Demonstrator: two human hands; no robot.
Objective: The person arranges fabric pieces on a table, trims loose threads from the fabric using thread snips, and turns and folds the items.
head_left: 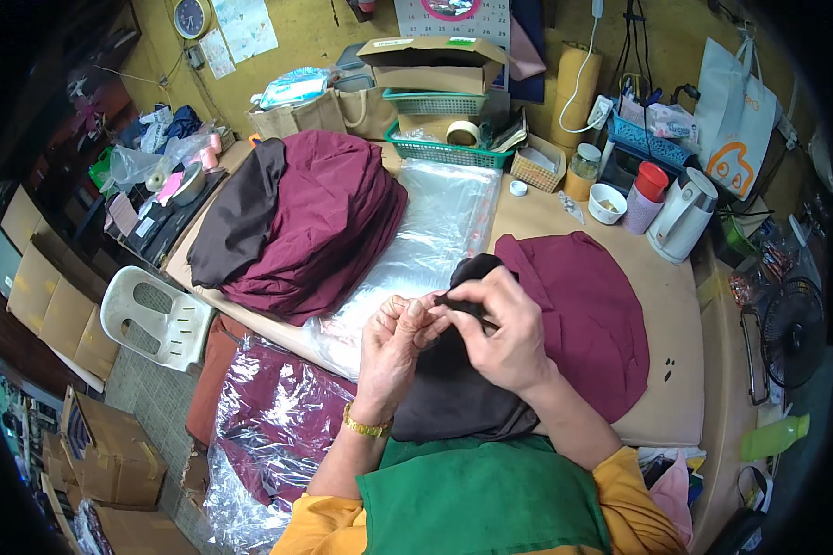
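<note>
My left hand (396, 344) is closed in a pinch, its fingertips meeting those of my right hand. What lies between its fingers is too small to make out. My right hand (507, 331) grips a slim black thing (470, 309), whose kind is partly hidden by the fingers. Under both hands, a maroon and black cloth piece lies bunched on the table, its maroon part (583, 319) to the right and its black part (453, 398) across my lap edge.
A larger heap of maroon and black cloth (333, 217) sits to the left, beside clear plastic bags (444, 208). A plastic-wrapped maroon bundle (278, 416) is at the near left. A kettle (683, 215), cups, and baskets line the back. A white chair (157, 319) stands left.
</note>
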